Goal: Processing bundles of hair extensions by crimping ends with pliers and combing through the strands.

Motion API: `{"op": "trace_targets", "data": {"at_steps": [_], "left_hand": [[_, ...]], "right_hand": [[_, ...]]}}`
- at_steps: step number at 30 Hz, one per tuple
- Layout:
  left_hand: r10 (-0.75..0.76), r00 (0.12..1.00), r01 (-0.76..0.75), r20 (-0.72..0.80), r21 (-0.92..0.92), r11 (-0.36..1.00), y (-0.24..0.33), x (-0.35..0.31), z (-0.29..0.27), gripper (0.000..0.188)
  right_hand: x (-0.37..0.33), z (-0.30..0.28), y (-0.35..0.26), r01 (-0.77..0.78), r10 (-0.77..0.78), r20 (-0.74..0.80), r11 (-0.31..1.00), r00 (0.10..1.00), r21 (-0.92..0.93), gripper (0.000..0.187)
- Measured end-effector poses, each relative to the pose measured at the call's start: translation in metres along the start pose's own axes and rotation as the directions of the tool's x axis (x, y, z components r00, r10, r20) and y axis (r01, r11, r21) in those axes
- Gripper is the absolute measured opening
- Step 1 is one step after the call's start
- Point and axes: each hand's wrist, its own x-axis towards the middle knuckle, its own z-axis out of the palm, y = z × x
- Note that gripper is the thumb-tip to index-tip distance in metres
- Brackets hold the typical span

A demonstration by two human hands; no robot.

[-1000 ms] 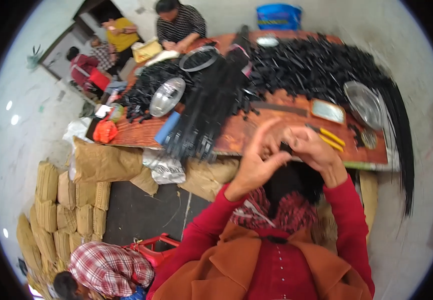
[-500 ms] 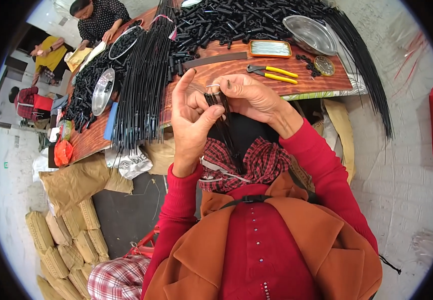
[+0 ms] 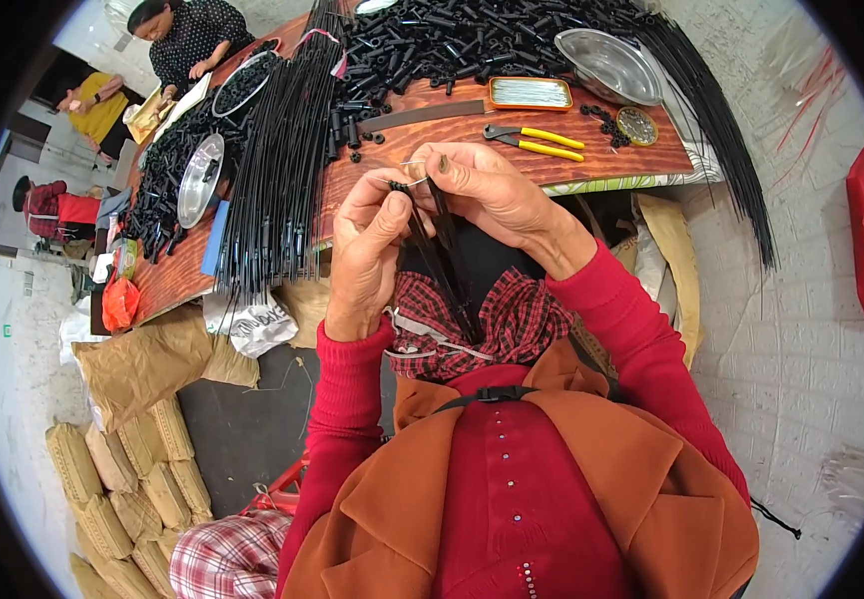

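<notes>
Above my lap, both hands work close together on a bundle of thin black ribs (image 3: 455,290), which look like umbrella ribs. The ribs hang from my fingers toward the checked cloth on my lap. My left hand (image 3: 357,265) is closed, its thumb and bent index finger pinching the upper ends of some ribs. A thin silvery wire (image 3: 413,183) spans the gap between my fingertips at the rib ends. Closed too, my right hand (image 3: 502,205) pinches that wire between thumb and fingers, with more ribs just below. The fingers hide exactly how wire and ribs join.
Yellow-handled pliers (image 3: 550,143), a tin of wire pieces (image 3: 531,94) and a metal bowl (image 3: 606,66) lie on the wooden table (image 3: 432,130). Black tubular parts (image 3: 452,45) are heaped behind. Long black ribs (image 3: 277,190) overhang at left. Other people work at far left.
My left index finger, raised before, has bent down onto the rib ends. The wire now shows stretched between my hands. The ribs have spread slightly apart at the top.
</notes>
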Motion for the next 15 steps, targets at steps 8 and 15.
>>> {"op": "trace_targets", "data": {"at_steps": [8,15], "left_hand": [[-0.033,0.999,0.035,0.028,-0.052,0.998,-0.001,0.0008,-0.0031,0.019],[0.022,0.999,-0.023,0.041,0.021,1.0,-0.0017,0.0007,-0.0055,0.017]], "right_hand": [[-0.0014,0.003,-0.0046,-0.019,0.018,0.017,0.999,1.0,0.027,0.03],[-0.0004,-0.0041,-0.0023,-0.032,0.029,0.068,0.998,0.997,0.049,0.031]]}}
